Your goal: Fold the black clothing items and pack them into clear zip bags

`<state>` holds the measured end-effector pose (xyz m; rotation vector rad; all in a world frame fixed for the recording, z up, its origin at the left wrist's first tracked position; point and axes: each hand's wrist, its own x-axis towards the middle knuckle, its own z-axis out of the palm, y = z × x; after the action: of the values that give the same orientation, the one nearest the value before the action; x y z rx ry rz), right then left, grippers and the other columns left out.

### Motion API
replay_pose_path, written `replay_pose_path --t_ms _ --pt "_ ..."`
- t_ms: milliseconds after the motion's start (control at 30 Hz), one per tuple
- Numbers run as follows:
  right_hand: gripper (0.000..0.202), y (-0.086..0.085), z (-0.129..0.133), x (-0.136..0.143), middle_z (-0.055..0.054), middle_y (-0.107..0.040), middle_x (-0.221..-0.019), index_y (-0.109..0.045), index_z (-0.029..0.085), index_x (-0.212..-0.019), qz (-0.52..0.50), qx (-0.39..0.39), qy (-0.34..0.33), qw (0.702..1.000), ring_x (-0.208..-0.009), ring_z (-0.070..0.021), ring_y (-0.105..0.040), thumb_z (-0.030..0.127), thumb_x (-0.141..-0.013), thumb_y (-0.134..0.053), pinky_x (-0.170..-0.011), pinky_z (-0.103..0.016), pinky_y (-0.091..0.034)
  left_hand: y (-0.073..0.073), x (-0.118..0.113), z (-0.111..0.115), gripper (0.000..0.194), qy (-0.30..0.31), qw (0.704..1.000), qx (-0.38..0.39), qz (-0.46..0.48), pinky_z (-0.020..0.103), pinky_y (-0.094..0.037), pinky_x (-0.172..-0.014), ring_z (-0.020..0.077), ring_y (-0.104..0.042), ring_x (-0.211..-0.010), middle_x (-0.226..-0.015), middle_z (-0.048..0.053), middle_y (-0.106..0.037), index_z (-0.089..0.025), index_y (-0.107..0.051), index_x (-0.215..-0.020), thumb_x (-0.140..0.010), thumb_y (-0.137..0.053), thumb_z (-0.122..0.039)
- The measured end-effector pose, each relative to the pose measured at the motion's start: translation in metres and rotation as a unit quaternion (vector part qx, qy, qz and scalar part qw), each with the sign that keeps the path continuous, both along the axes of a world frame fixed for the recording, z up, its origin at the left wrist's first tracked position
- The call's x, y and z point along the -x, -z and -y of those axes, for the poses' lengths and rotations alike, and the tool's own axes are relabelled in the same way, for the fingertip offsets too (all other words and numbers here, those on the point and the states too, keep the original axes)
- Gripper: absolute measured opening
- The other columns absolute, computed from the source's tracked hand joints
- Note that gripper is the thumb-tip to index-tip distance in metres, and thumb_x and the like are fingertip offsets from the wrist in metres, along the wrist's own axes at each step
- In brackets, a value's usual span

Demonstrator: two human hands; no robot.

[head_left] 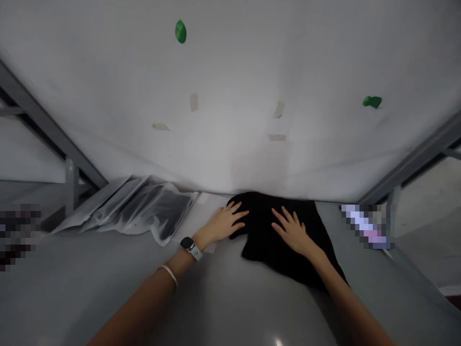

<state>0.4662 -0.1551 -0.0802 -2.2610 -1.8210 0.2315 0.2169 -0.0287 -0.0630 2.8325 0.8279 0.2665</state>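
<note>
A black garment (288, 259) lies spread on the grey table (237, 298), its far edge close to the white wall; its exact kind I cannot tell. My left hand (225, 222) rests on the garment's left part, fingers stretched out and spread. Farther right, my right hand (293, 233) lies flat on the same black cloth, fingers apart. Neither hand grips anything. On my left wrist are a smartwatch (190, 247) and a light bangle (170, 276).
Left of the garment, several frosted plastic bags (144, 206) with dark contents overlap along the wall. A blurred-out flat item (365, 226) lies at the right. Grey metal bars (72, 149) frame the white wall sheet (230, 86), which carries tape pieces and green patches.
</note>
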Motion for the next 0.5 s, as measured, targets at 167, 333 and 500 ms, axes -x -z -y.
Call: replay_pose_path --t_ms 167,333,500 --pt "0.058 0.020 -0.012 0.000 -0.007 -0.017 -0.159 -0.025 0.037 -0.148 0.044 -0.015 -0.085 0.995 -0.144 -0.0407 -0.008 0.059 -0.094 -0.029 -0.104 -0.073 -0.017 0.015 0.003 0.010 0.048 -0.026 0.999 -0.018 -0.026 0.070 -0.029 -0.102 0.0399 -0.026 -0.140 -0.153 0.013 -0.031 -0.035 -0.045 -0.139 -0.092 -0.048 -0.046" --pt "0.057 0.020 -0.016 -0.009 -0.006 -0.017 -0.159 -0.026 0.037 -0.148 0.051 -0.016 -0.091 0.994 -0.144 -0.0406 -0.007 0.057 -0.095 -0.030 -0.106 -0.071 -0.018 0.009 0.007 0.015 0.049 -0.031 0.999 -0.016 -0.009 0.071 -0.029 -0.102 0.0399 -0.022 -0.141 -0.155 0.010 -0.028 -0.036 -0.039 -0.141 -0.094 -0.042 -0.048" --pt "0.057 0.023 -0.013 -0.006 -0.005 -0.018 -0.159 -0.027 0.036 -0.148 0.051 -0.026 -0.088 0.994 -0.143 -0.0426 -0.007 0.059 -0.095 -0.029 -0.107 -0.070 -0.018 -0.005 0.048 0.003 0.042 -0.172 0.975 -0.127 0.060 0.066 -0.030 -0.104 0.0388 -0.029 -0.137 -0.148 0.010 -0.040 -0.027 -0.047 -0.135 -0.094 -0.045 -0.032"
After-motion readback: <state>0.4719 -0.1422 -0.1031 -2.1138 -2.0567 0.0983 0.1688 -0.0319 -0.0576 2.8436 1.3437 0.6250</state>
